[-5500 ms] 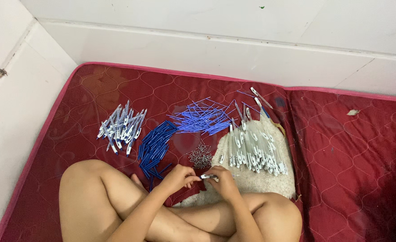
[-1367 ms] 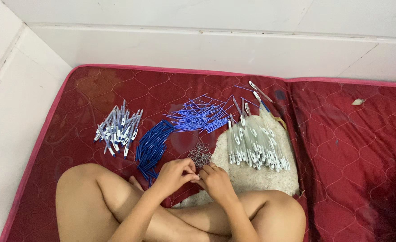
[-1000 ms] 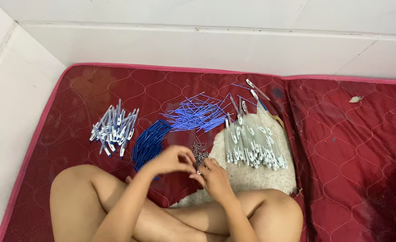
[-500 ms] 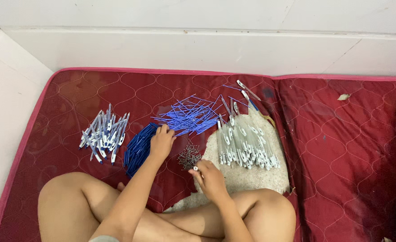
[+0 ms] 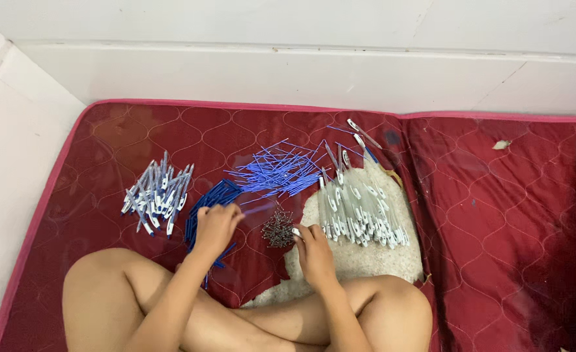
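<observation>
Left grip on blue refills

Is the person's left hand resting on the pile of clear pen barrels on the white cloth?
No, the left hand is over the dark blue tubes, well apart from the clear barrels.

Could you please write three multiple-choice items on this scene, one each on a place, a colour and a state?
1. Where does the pile of assembled pens lie?
A. left of the dark blue caps
B. on the white sack
C. on the wall ledge

2. What colour is the mat?
A. green
B. dark red
C. grey

3. What is the left hand doing?
A. resting on a knee
B. raised in the air
C. closing on a thin blue refill by the caps

Answers: 1 A, the pens lie furthest left on the mat. 2 B, quilted dark red cloth. 3 C, its fingers curl around the refill's end, while the right hand sits by the small springs.
</observation>
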